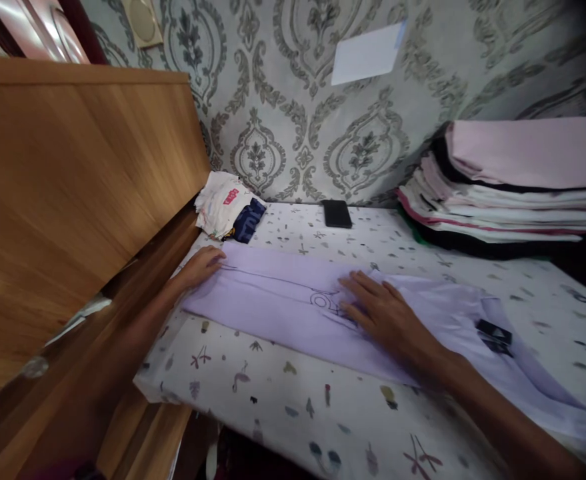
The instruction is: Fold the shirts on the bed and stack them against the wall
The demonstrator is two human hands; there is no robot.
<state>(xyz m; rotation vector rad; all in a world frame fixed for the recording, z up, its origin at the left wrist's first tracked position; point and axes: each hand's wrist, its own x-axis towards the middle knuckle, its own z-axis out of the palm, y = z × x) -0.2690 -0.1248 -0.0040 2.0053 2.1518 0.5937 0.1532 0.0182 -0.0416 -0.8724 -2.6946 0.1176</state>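
A lavender T-shirt (273,307) lies lengthwise on the patterned table cover, its sides folded inward into a long strip. Its collar, with a black label (494,332), is at the right, and a dark line print shows near the middle. My left hand (201,267) is at the strip's left end, fingers closed together on the edge of the cloth. Flat on the middle of the shirt rests my right hand (380,307), fingers spread, partly covering the print.
A stack of folded clothes (513,193) stands at the back right. Small folded garments (227,207) lie at the back left, beside a wooden panel (83,173). A black flat object (337,214) lies near the wall. The table's near edge (213,417) runs below the shirt.
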